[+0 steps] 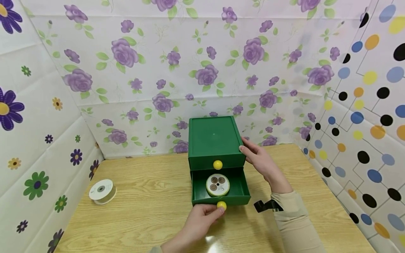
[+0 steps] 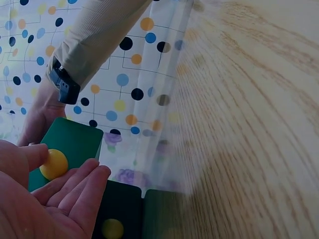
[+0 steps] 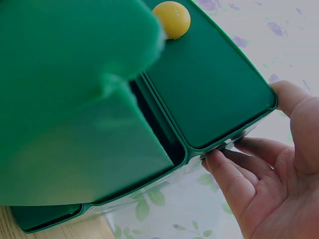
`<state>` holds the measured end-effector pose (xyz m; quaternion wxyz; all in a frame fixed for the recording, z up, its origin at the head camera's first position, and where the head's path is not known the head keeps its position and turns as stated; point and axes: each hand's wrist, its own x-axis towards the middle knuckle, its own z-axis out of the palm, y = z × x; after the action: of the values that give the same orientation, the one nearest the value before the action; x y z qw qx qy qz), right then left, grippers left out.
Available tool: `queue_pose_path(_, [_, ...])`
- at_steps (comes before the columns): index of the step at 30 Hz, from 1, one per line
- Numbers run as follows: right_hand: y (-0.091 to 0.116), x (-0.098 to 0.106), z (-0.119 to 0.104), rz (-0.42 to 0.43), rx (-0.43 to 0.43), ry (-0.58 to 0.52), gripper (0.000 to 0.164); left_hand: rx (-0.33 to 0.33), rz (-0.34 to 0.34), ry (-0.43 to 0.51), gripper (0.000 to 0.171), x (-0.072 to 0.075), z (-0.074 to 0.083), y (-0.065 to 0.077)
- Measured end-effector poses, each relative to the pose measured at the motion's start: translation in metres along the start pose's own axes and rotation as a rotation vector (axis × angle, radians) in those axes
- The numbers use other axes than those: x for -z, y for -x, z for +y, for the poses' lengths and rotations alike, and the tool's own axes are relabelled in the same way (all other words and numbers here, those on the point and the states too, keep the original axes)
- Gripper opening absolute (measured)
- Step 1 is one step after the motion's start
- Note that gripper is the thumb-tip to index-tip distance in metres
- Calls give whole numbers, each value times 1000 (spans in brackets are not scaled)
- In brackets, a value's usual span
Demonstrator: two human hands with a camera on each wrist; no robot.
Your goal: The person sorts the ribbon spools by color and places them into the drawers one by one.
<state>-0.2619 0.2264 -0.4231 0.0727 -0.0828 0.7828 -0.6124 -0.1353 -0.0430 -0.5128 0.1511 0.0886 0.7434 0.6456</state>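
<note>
A green drawer cabinet point(image 1: 214, 137) stands on the table with one drawer point(image 1: 237, 201) pulled out below its top drawer. Inside the pulled-out drawer lies a round white spool point(image 1: 218, 185) with a yellowish edge and brown circles on its face. My left hand point(image 1: 202, 218) pinches that drawer's yellow knob point(image 2: 54, 165), thumb against it, other fingers stretched under the drawer front. At the cabinet's right side, my right hand point(image 1: 260, 160) holds the upper front corner. In the right wrist view its thumb lies over the top edge and its fingers point(image 3: 229, 174) rest against the side.
Another white spool point(image 1: 102, 191) lies on the wooden table point(image 1: 142, 196) at the left. Patterned cloth walls point(image 1: 202, 52) surround the table at the back and sides. Below the pulled-out drawer, a further closed drawer point(image 2: 119, 204) carries its own yellow knob.
</note>
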Motion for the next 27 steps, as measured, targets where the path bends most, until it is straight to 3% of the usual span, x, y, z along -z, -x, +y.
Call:
queue_pose_path(9, [-1, 0, 2, -3, 12, -7, 73, 30, 17, 105, 35, 1, -1, -7])
queue_pose_path(18, [-2, 0, 3, -1, 8, -6, 74, 47, 39, 136, 35, 2, 0, -18])
queue_pose_path(27, [-2, 0, 2, -8, 9, -15, 73, 3, 59, 177, 35, 6, -3, -33])
